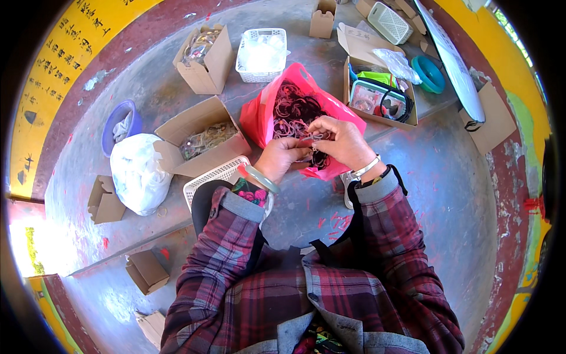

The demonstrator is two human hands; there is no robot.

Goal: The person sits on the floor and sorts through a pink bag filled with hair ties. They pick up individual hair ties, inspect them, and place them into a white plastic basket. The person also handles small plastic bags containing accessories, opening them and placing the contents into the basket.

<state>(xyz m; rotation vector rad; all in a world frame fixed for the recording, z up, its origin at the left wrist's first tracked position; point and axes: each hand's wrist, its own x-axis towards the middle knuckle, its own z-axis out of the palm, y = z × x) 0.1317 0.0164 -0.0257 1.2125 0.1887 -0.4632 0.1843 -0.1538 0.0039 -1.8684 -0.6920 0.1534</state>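
My left hand (279,158) and my right hand (346,144) meet over the front of an open pink plastic bag (257,118). The bag is filled with a tangle of dark and pinkish loops (293,106) that look like elastic hair ties. Between my fingertips is a thin pinkish band (306,143), partly covered by the fingers. Both hands are closed in a pinch, the left from the left side and the right from above. A pale bangle (262,179) circles my left wrist, and a silver bracelet (367,167) my right.
Just left of the bag stand a cardboard box (230,144) of small goods and a white basket (203,182). A stuffed white bag (140,174) and a purple basin (108,137) lie farther left. Another white basket (262,76) and an open carton (386,121) sit beyond.
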